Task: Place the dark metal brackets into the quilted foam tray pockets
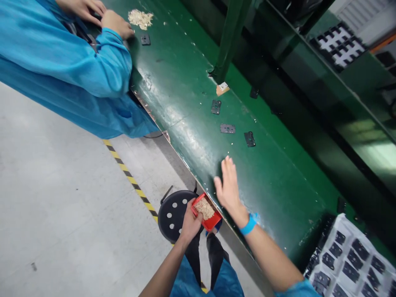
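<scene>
The fingers of the right hand (228, 186) were extended and held together, palm down, flat on the green tabletop (278, 181) close to its near edge; they gripped nothing. The flat posture suited sweeping loose material along the surface toward the edge. The left hand (189, 222) had its fingers closed around a small red tray (206, 212), held just beside and slightly below the tabletop edge, next to the right hand. The tray held pale crumbly scraps (204, 207), and its position under the edge would let swept material drop in.

A blue wristband (249, 225) sat on the right wrist. Further up the tabletop lay three small dark metal plates (227, 128), well apart from the hand, with scattered pale specks near them. A black stool (173, 214) stood on the floor under the left hand. At lower right, a tray of dark parts (349, 260) rested. At upper left, a co-worker's sleeve (114, 62) and hands lay near a pile of shavings (140, 18).
</scene>
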A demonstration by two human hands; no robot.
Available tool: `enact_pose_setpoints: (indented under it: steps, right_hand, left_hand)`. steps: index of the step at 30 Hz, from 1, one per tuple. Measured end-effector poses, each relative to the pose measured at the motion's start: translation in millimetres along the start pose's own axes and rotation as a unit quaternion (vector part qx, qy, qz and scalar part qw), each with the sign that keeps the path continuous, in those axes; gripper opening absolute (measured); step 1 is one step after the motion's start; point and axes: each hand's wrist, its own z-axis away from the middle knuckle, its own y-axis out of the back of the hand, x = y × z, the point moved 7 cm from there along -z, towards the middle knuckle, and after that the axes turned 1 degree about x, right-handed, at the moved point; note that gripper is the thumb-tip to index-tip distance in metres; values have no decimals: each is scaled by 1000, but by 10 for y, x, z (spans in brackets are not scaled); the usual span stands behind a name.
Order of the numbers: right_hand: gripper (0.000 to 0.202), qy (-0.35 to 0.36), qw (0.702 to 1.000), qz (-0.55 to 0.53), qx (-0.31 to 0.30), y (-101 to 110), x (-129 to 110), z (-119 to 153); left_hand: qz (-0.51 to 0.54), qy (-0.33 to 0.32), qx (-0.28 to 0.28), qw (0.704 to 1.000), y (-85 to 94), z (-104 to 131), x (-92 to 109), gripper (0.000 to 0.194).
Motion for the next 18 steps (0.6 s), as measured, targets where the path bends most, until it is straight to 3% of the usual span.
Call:
enact_pose_setpoints:
  steps: [3,6,8,12,14,16,18]
  right_hand:
    - [71,-43,999,18,14,61,546,-689]
    - [77,-33,999,25,-13,-32,678,-913]
    - [80,-7,999,19,-35,-100,444,-662]
    - [87,87,992,-24,-88,-118,-384,334]
    - [81,136,983,-54,-110,-69,-661,721]
    - [74,145,981,-75,-109,-13,-685,851]
    - [72,110,987,-77,-86,-5,-507,757]
  left_hand:
    - [-3,15,5,1000,69,-73,-30,74]
    - [-4,25,10,1000,124,-104,-31,74]
    - [-4,30,10,999,143,-107,4,73]
    - [-11,22,8,1000,162,-107,157,66]
    - [-15,9,10,1000,167,-114,240,64]
    - [-18,-2,11,1000,160,-124,291,64]
    - [-17,-6,9,1000,141,-130,307,64]
